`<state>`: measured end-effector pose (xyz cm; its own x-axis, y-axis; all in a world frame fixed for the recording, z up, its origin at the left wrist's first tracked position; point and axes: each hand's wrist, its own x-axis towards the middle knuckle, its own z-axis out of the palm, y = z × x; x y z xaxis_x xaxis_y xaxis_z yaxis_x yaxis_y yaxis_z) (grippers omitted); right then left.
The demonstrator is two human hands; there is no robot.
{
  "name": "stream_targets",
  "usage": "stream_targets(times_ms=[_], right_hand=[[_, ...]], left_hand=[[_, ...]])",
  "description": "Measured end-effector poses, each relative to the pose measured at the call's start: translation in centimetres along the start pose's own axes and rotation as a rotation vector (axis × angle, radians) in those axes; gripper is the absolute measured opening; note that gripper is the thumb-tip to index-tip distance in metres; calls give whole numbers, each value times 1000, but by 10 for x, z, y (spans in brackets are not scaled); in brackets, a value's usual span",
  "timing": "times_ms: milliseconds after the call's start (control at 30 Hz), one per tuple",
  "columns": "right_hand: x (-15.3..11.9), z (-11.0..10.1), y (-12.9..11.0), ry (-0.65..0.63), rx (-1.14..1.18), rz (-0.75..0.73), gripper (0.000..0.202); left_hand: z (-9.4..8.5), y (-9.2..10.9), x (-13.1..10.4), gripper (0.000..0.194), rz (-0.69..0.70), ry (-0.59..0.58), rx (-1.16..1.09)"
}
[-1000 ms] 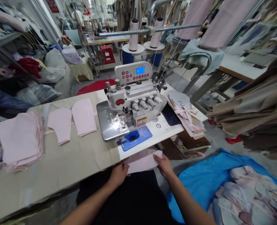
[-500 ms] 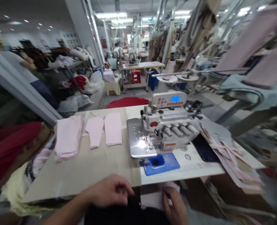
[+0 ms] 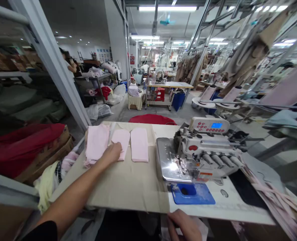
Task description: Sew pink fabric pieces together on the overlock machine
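Note:
My left hand [image 3: 113, 152] reaches across the table and touches the lower part of the middle pink fabric piece [image 3: 123, 135]; its fingers are partly hidden. A pile of pink pieces [image 3: 96, 142] lies to its left and another pink piece [image 3: 139, 145] to its right. At the front edge of the table, my right hand [image 3: 184, 226] is closed on a pale fabric piece [image 3: 203, 229] that hangs below the edge. Beyond it stands a white overlock sewing machine [image 3: 206, 144] with a shiny metal plate [image 3: 170, 160].
A blue tray [image 3: 193, 194] sits in front of the machine. Pink strips [image 3: 271, 190] lie at the right. Red cloth [image 3: 25, 144] fills a box on the left, beside a metal post [image 3: 60, 73]. A person [image 3: 70, 63] stands in the left background.
My left hand has moved from the table's front edge forward and left onto the middle pink piece. My right hand still holds the pale fabric. The view has turned left and up.

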<state>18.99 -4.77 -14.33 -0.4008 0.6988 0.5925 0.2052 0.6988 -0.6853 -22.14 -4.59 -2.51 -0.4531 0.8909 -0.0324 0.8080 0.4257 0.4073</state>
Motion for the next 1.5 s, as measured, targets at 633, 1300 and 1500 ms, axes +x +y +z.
stream_targets(times_ms=[633, 1300, 1500], right_hand=[[172, 105, -67, -344, -217, -239, 17], [89, 66, -54, -618, -217, -257, 22], [88, 61, -50, -574, -110, -232, 17]], left_hand=[[-36, -41, -128, 25, 310, 426, -158], [27, 40, -34, 20, 279, 72, -82], [56, 75, 14, 10, 281, -38, -12]])
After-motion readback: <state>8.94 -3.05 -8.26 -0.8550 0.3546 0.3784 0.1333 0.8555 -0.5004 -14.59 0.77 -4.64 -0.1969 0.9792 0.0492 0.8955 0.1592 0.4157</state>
